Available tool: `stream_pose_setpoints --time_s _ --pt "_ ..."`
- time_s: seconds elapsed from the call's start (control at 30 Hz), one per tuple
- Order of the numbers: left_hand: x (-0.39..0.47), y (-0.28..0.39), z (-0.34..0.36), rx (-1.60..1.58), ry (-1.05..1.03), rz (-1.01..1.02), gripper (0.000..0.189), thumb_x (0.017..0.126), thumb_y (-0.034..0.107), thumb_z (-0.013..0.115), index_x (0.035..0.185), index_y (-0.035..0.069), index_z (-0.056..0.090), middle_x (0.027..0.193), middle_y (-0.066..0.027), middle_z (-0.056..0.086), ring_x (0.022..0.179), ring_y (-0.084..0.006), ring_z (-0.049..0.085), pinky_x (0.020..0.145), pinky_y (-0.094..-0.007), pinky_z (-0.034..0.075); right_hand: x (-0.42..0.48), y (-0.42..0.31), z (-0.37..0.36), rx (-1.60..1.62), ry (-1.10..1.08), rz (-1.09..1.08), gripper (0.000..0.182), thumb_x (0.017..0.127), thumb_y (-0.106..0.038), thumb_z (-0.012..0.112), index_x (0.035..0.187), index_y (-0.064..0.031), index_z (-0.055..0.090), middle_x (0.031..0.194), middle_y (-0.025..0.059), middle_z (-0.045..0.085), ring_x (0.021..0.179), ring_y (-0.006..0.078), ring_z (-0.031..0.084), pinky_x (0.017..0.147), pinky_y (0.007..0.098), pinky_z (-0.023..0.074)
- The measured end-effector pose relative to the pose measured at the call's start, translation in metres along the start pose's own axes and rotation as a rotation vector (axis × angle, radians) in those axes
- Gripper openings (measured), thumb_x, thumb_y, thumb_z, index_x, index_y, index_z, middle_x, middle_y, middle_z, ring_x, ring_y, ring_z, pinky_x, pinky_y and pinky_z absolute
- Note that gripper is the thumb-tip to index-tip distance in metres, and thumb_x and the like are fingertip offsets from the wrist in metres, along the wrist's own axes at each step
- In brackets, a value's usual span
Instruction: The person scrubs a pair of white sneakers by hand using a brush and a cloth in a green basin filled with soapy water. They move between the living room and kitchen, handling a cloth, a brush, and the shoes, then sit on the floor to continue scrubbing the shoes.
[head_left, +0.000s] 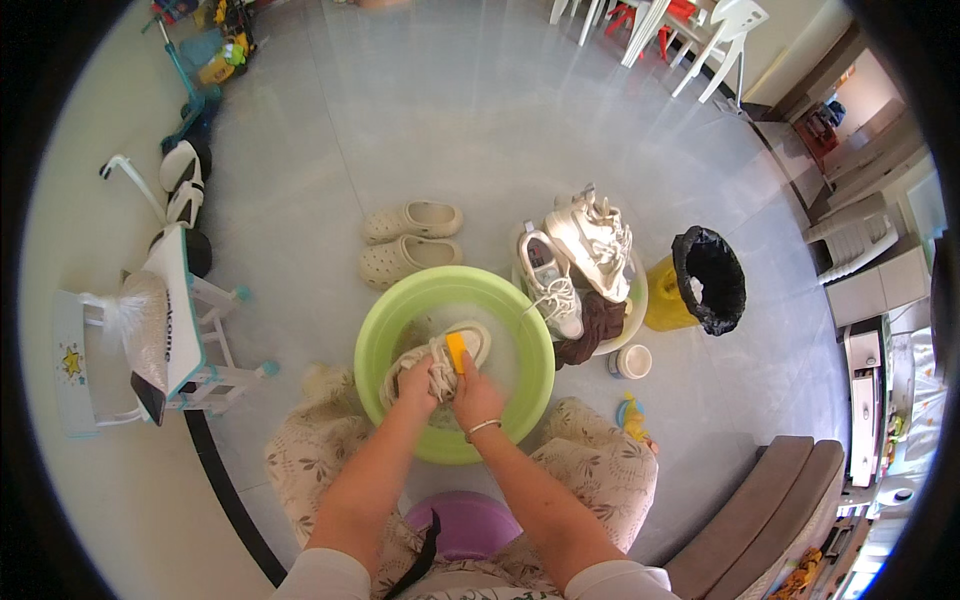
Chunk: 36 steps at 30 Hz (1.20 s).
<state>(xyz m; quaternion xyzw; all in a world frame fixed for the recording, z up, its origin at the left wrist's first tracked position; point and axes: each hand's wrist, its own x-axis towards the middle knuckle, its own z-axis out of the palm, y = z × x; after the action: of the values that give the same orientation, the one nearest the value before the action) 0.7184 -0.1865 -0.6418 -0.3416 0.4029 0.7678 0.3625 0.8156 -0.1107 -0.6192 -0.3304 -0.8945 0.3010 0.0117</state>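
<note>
A light green plastic basin (544, 360) stands on the floor before me, with cloudy water in it. A cream lace-up shoe (474, 339) lies tilted inside the basin, its toe towards the upper right. My left hand (418, 382) grips the shoe at its laced middle. In my right hand (477, 394), with a bracelet at the wrist, is a small yellow-orange brush or block (456, 352), held against the shoe near its toe and laces. The underside of the yellow-orange piece is hidden.
Right of the basin, a pale basin (639, 304) holds white sneakers (589, 240) and a dark brown cloth (596, 330). Nearby are an open white jar (635, 361) and a yellow bin with a black liner (671, 292). Beige clogs (411, 259) sit beyond; a purple basin (465, 525) is between my legs.
</note>
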Motion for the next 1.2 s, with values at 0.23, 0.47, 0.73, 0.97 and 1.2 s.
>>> stream_pose_setpoints --time_s 0.23,0.47,0.73,0.97,1.2 --pt "0.059 -0.039 -0.025 0.074 0.213 -0.092 0.031 0.089 0.01 0.057 0.116 -0.004 0.05 0.103 -0.0133 0.059 0.085 -0.0249 0.061 0.067 -0.0384 0.054 0.022 0.053 0.06 0.04 -0.123 0.201 0.048 0.093 -0.023 0.045 0.139 -0.0279 0.036 0.086 0.0153 0.059 0.073 0.0361 0.059 0.062 0.0463 0.047" --pt "0.077 -0.039 -0.028 0.258 0.187 -0.033 0.038 0.087 0.021 0.062 0.117 0.0 0.051 0.105 -0.0115 0.058 0.084 -0.0221 0.061 0.064 -0.035 0.053 0.06 0.078 0.089 0.033 -0.062 0.133 0.047 0.09 -0.014 0.05 0.136 -0.0193 0.044 0.091 0.0193 0.063 0.076 0.0376 0.059 0.067 0.0423 0.0478" --pt "0.118 -0.016 -0.039 0.316 0.324 -0.102 0.064 0.084 0.035 0.065 0.129 -0.004 0.043 0.116 -0.0175 0.056 0.093 -0.0251 0.06 0.07 -0.0354 0.052 0.015 0.035 0.083 0.513 -0.034 -0.016 0.044 0.09 -0.007 0.048 0.134 -0.0083 0.046 0.093 0.0204 0.063 0.068 0.0236 0.061 0.063 0.0302 0.0463" --pt "0.103 -0.025 -0.026 0.228 0.278 -0.032 0.05 0.088 0.025 0.061 0.124 -0.006 0.044 0.112 -0.0176 0.057 0.092 -0.0234 0.061 0.068 -0.0339 0.053 0.063 0.056 0.094 -0.095 -0.131 -0.044 0.046 0.087 -0.012 0.052 0.132 -0.0212 0.049 0.086 0.0132 0.063 0.058 0.03 0.059 0.053 0.0347 0.0476" --pt "0.116 -0.045 -0.051 0.263 0.245 0.06 0.049 0.089 0.024 0.059 0.125 -0.005 0.043 0.114 -0.0182 0.056 0.09 -0.0243 0.062 0.068 -0.0351 0.054 0.112 0.067 0.092 -0.195 -0.063 -0.258 0.049 0.086 -0.016 0.054 0.134 -0.0238 0.046 0.076 0.0132 0.062 0.057 0.0286 0.058 0.051 0.0356 0.0475"
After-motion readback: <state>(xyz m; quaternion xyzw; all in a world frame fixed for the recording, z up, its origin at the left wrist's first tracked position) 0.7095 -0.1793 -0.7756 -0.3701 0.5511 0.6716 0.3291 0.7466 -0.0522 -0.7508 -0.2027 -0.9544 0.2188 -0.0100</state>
